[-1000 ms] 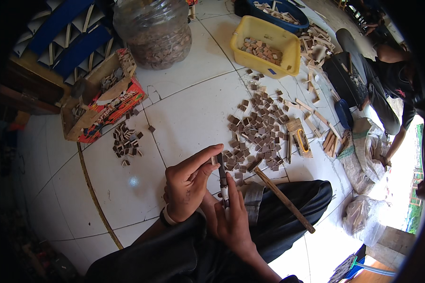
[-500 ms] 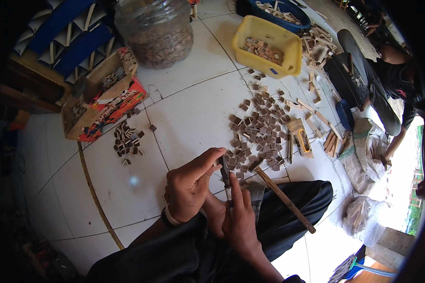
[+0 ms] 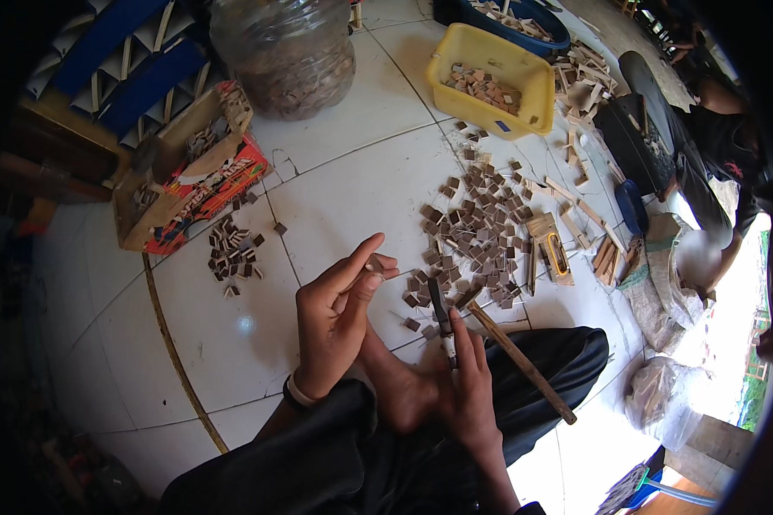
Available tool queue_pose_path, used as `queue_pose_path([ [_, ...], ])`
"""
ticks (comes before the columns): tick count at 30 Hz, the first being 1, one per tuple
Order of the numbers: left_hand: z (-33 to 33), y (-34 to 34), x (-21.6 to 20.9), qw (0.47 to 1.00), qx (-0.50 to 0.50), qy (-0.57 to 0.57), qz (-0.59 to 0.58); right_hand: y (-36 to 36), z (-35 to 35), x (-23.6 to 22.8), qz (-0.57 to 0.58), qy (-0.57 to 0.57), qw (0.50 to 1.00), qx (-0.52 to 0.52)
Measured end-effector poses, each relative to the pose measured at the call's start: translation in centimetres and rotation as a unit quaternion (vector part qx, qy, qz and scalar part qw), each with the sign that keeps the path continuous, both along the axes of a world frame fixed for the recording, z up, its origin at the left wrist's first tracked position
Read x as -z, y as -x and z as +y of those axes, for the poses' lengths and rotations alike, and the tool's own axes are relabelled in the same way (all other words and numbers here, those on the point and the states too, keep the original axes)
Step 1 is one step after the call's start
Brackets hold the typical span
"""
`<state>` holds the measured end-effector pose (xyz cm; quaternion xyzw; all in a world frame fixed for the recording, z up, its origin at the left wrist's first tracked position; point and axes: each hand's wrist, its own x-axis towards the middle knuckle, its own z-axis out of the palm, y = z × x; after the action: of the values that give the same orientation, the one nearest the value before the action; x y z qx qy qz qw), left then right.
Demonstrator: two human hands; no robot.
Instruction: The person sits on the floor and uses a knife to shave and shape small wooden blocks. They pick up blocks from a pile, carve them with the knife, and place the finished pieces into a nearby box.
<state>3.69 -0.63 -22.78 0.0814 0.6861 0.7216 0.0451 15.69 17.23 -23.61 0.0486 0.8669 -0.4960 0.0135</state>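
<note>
White tiled floor (image 3: 343, 197), scattered brown squares (image 3: 483, 233), yellow tub (image 3: 489, 53), left hand (image 3: 328, 316) half-curled, contents unclear, right hand (image 3: 472, 373) clasping slim dark tool (image 3: 439, 305)

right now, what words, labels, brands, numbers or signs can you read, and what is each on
Red-and-orange carton: large lettering on its side; I won't copy it out.
Yellow tub: a small blue patch, too small to read.
Black shirt at far right: small red print, too small to read.
Dark tool in the right hand: no text I can make out.

Blown-out glare (image 3: 720, 330) along right side
</note>
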Motion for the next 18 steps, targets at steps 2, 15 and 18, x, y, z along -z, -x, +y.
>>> queue_pose_path([
  [2,0.0,-0.1,0.0,1.000,0.012,-0.006,-0.020,-0.2,0.5,0.2,0.002,0.018,1.000,-0.019],
  [15,-0.3,-0.2,-0.5,0.996,0.056,-0.013,-0.064,-0.7,-0.6,0.4,0.003,0.030,0.999,-0.015],
  [18,-0.4,-0.3,-0.6,0.996,0.062,-0.024,-0.065,-0.7,-0.6,0.2,-0.001,0.029,0.999,-0.013],
])
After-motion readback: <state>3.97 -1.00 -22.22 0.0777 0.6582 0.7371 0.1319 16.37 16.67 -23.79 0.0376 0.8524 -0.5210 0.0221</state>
